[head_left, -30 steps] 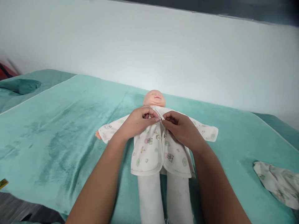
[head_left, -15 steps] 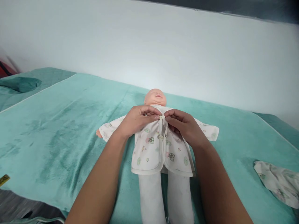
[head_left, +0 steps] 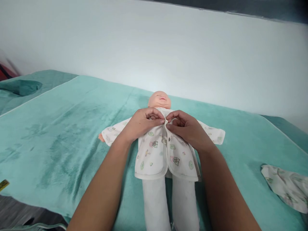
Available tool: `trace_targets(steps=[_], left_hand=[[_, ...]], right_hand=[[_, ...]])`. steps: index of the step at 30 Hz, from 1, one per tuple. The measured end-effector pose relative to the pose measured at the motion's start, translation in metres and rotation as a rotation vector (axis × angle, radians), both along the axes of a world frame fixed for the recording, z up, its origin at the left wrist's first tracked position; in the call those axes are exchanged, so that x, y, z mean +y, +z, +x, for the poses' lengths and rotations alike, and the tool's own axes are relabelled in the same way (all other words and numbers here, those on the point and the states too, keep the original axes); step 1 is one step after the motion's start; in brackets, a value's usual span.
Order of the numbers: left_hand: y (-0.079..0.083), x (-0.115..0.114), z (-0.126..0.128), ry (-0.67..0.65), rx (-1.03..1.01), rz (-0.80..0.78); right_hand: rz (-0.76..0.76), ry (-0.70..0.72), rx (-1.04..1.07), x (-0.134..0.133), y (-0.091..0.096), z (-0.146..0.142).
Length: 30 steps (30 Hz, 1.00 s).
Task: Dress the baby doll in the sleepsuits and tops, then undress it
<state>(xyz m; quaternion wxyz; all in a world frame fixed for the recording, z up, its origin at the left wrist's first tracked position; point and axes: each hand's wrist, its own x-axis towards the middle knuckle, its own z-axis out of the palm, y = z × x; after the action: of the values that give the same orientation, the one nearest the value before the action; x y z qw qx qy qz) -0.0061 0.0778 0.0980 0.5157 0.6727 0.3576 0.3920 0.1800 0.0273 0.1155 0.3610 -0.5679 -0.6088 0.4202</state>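
A baby doll (head_left: 159, 99) lies on its back, head toward the wall and arms spread. It wears a white printed baby jacket (head_left: 151, 157) whose front edges meet at the chest and part slightly at the hem. My left hand (head_left: 146, 122) pinches the jacket's left front edge near the top. Opposite it, my right hand (head_left: 183, 126) pinches the other edge, the fingertips of both hands almost touching. The upper button is hidden between the fingers. A lower button (head_left: 164, 140) shows partly at the opening. White legs (head_left: 156, 205) extend below the hem.
A teal velvety cover (head_left: 60, 128) spreads beneath the doll. Crumpled printed white cloth (head_left: 286, 186) lies at the right. Behind the doll rises a white wall (head_left: 154, 48). A dark teal bundle (head_left: 21, 86) lies at the far left, and a yellow label (head_left: 4, 184) is near the left edge.
My right hand has moved slightly left, bringing its jacket edge over against the other edge. The upper button, visible before, is now covered. My left hand stays nearly in place.
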Motion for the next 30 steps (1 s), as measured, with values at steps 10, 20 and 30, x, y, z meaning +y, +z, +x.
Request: trace_targets(steps=[10, 20, 30], left_hand=[[-0.002, 0.001, 0.000, -0.019, -0.022, 0.044], [0.000, 0.000, 0.001, -0.043, 0.016, 0.046], [0.002, -0.002, 0.001, -0.014, 0.069, 0.058]], right_hand=[[0.097, -0.039, -0.081, -0.001, -0.005, -0.006], [0.154, -0.043, -0.078, 0.002, -0.011, -0.008], [0.081, -0.058, 0.071, 0.003, -0.011, -0.003]])
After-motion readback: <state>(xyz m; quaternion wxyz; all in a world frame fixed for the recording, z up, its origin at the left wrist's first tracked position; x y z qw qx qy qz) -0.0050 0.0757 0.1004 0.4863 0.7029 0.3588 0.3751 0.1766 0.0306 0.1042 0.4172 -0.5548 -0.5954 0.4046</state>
